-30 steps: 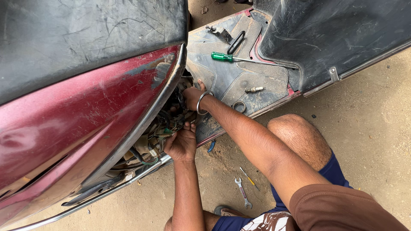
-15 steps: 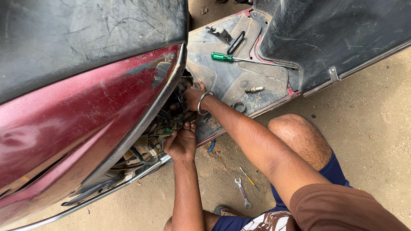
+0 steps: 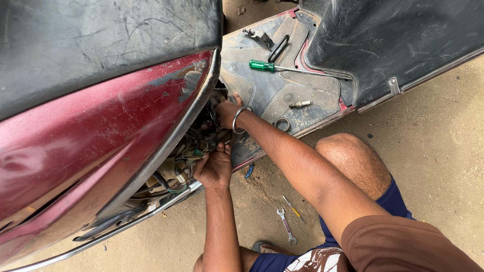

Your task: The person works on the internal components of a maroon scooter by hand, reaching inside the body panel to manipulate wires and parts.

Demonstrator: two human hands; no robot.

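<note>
Both hands are in the scooter's wiring [image 3: 189, 151] at frame centre, left hand [image 3: 216, 168] pinching wires, right hand [image 3: 227, 112] with fingers hidden, grip unclear.

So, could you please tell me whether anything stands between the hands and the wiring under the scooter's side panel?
Nothing visible does. The left hand and the right hand are already in among the wires, below the maroon side panel, whose edge hides the right fingertips.

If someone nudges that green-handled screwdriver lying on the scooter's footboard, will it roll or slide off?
The green-handled screwdriver with a long metal shaft looks rigid and fairly light. Its rounded handle could roll, though the grey textured footboard mat probably slows sliding. The thin shaft may pivot when the handle is pushed.
</note>
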